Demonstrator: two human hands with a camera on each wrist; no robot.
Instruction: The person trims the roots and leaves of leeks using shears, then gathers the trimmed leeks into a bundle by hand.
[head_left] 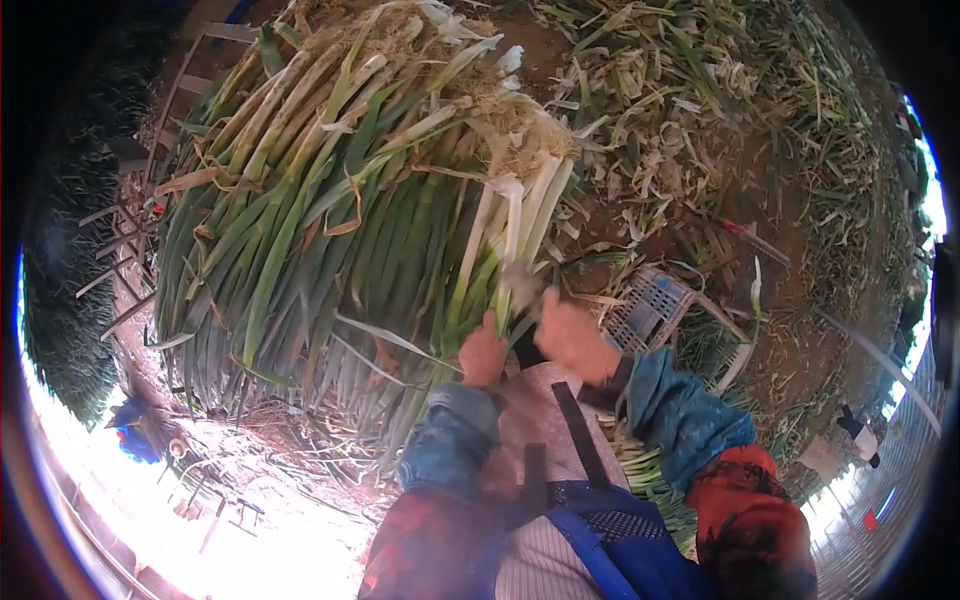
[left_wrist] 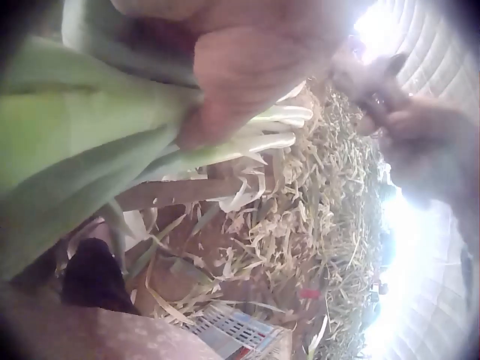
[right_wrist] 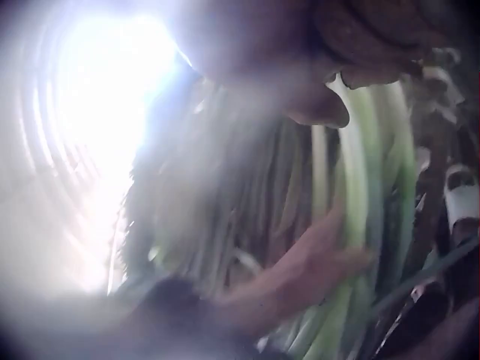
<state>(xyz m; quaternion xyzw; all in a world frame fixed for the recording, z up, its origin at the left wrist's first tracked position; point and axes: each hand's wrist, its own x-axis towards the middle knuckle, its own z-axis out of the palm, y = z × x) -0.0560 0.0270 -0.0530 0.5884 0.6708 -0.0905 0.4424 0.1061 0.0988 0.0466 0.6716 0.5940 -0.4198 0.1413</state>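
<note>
In the head view my left hand [head_left: 484, 352] grips a few green onions [head_left: 512, 225] by their green part, root ends pointing away from me. Its curled fingers [left_wrist: 232, 82] wrap round the pale green stalks [left_wrist: 82, 127] in the left wrist view. My right hand [head_left: 575, 338] is just to the right of these stalks, fingers curled. A blurred greyish-brown piece [head_left: 521, 284] shows at its fingertips; its kind is unclear. The right wrist view has the right hand [right_wrist: 322, 60] above the stalks [right_wrist: 356, 161], with the left hand [right_wrist: 300, 274] lower down.
A large pile of green onions [head_left: 330, 220] lies ahead and to the left, roots at the far end. Stripped leaves [head_left: 700, 90] litter the ground to the right. A blue-grey plastic crate [head_left: 648, 308] stands close by my right arm. Metal racks [head_left: 125, 250] stand at the left.
</note>
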